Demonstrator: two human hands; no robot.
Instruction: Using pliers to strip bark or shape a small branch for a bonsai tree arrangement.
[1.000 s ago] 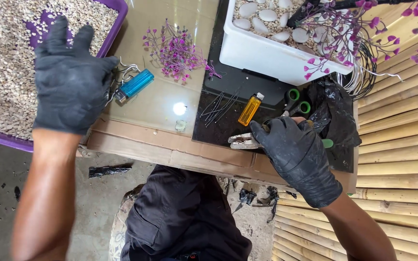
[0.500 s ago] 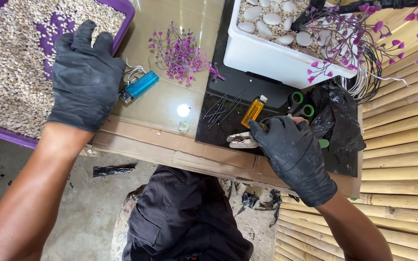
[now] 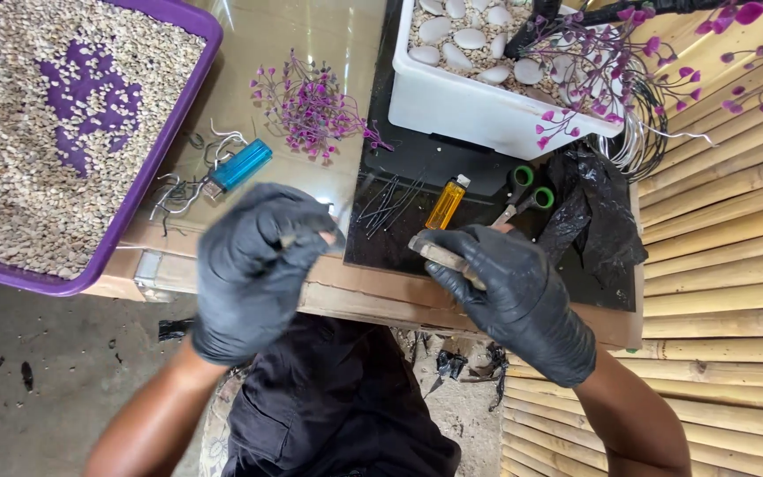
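Both hands are in black gloves over the table edge. The right hand [image 3: 509, 287] is wrapped around a pale wooden stick [image 3: 439, 256], fingers closed on it, just in front of the yellow lighter [image 3: 446, 202] and the green-handled scissors [image 3: 523, 193]. The left hand [image 3: 253, 265] is blurry, fingers curled in like it's pinching something small, can't tell what. A blue lighter [image 3: 238, 168] lies just past it, beside the purple tray [image 3: 147, 190] of gravel.

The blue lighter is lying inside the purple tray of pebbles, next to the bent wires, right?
Not quite. The head view shows the lighter lying on the table outside the purple tray, to its right. It is indeed next to the bent wires.
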